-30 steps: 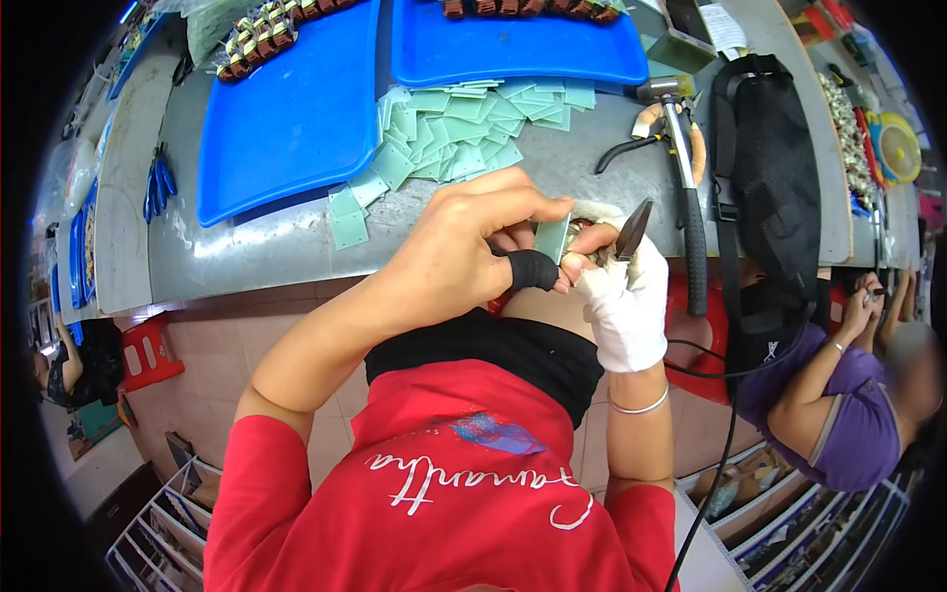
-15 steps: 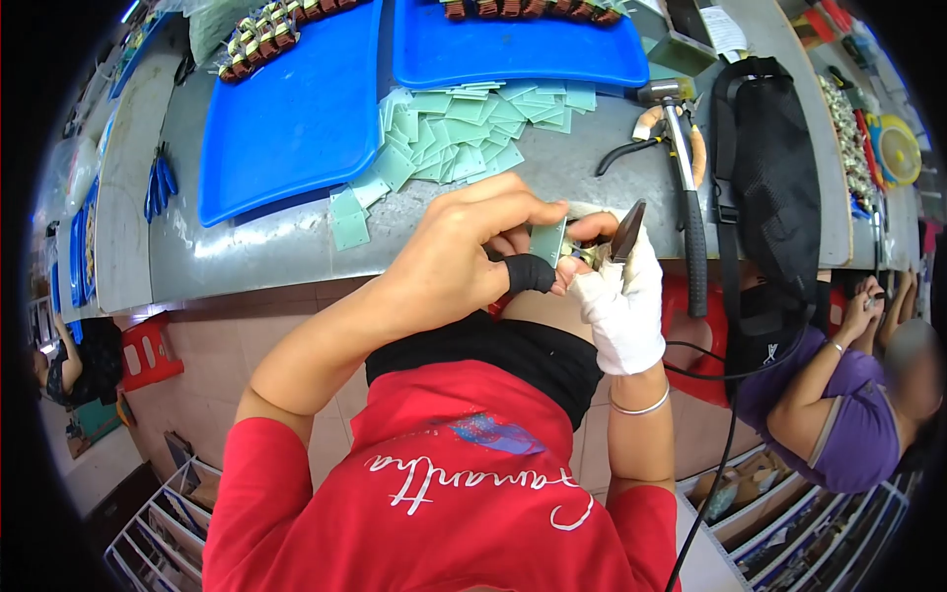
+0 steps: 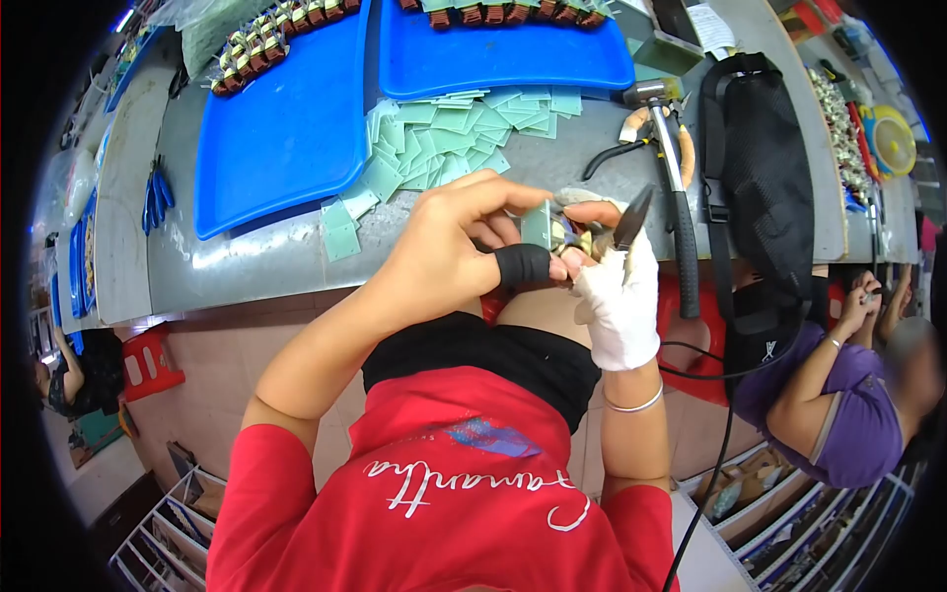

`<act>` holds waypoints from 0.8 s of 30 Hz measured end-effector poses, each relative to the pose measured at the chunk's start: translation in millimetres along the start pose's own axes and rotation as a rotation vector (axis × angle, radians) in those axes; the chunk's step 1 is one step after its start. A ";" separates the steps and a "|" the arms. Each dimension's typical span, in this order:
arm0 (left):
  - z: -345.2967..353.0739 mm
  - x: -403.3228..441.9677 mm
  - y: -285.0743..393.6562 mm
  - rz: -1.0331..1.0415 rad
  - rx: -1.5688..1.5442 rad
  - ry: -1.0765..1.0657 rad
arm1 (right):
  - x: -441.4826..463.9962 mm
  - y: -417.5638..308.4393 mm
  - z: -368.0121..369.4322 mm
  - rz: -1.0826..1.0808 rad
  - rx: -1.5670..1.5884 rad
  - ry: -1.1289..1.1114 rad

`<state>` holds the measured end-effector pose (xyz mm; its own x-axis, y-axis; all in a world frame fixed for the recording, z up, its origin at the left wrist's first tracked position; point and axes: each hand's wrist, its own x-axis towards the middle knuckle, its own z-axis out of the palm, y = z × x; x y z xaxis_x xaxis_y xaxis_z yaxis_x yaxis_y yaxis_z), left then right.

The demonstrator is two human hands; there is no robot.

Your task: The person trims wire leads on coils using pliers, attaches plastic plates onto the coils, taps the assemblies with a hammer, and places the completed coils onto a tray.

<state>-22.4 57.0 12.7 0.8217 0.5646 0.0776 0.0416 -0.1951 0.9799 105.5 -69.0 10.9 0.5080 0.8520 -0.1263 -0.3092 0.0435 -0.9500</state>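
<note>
My left hand point(image 3: 449, 237), its thumb wrapped in black, is closed and pinches a thin pale green plate point(image 3: 536, 225) with small holes. My right hand point(image 3: 617, 306) wears a white glove with bare fingertips. Its fingers close around a small cream-and-dark part point(image 3: 572, 237), mostly hidden, which sits against or very near the green plate. A tool with a dark, pointed metal tip point(image 3: 633, 217) sticks up from the same hand; the glove covers its handle, so I cannot tell its kind. Both hands meet above the bench's front edge.
Loose green plates point(image 3: 434, 143) are heaped beside two blue trays point(image 3: 281, 148) bearing rows of wound coils point(image 3: 261, 54). A hammer point(image 3: 679, 187), pliers point(image 3: 619, 158) and a black bag point(image 3: 758, 168) lie on the right. A co-worker in purple point(image 3: 829, 414) sits at far right.
The whole view has shifted slightly, with the bench things now a little further left. The green plate has risen slightly between my hands, and more of the small part shows.
</note>
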 end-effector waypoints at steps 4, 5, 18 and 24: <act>-3.6 4.3 1.9 -0.174 -0.181 0.015 | 4.0 4.0 -1.4 -0.055 -0.070 -0.003; -5.8 5.4 1.8 -0.182 -0.173 -0.022 | 5.4 4.3 -0.9 -0.076 -0.157 0.011; -20.7 10.7 6.9 0.077 0.145 -0.147 | 11.5 -5.5 -3.7 0.108 0.009 0.061; -25.4 9.4 16.8 -0.003 0.076 -0.208 | 14.4 -6.1 -9.3 0.059 -0.052 -0.041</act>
<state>-28.4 79.5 34.7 0.9206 0.3896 0.0276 0.0803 -0.2580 0.9628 122.2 -61.8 12.2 0.4566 0.8730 -0.1713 -0.2949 -0.0332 -0.9549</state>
